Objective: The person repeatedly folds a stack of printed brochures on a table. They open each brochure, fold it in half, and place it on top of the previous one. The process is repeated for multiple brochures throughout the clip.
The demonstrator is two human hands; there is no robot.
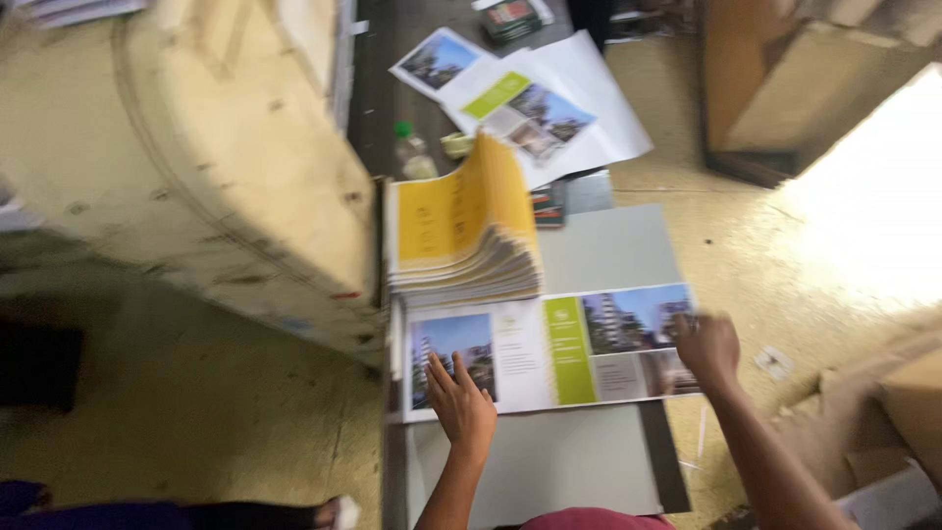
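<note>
While the head camera looks down blurred by motion, the left hand [461, 402] lies flat with fingers spread on the near left part of a long printed sheet [549, 348], over a photo of buildings under blue sky. The right hand [706, 345] rests at the sheet's right end, its fingers curled down onto the edge; whether they pinch the paper cannot be told. The sheet, white with a green band near its middle, lies across a grey board [608, 255] on the floor, touching the foot of a stack of yellow-covered sheets [461, 231] whose top leaves curl upward. Beyond the stack, loose printed sheets [535, 103] of the same kind lie spread on the floor, with a small clear bottle with a green cap [410, 152] just beside them. A large cream-coloured machine body [196, 147] fills the left. Cardboard [908, 412] lies at the right edge.
</note>
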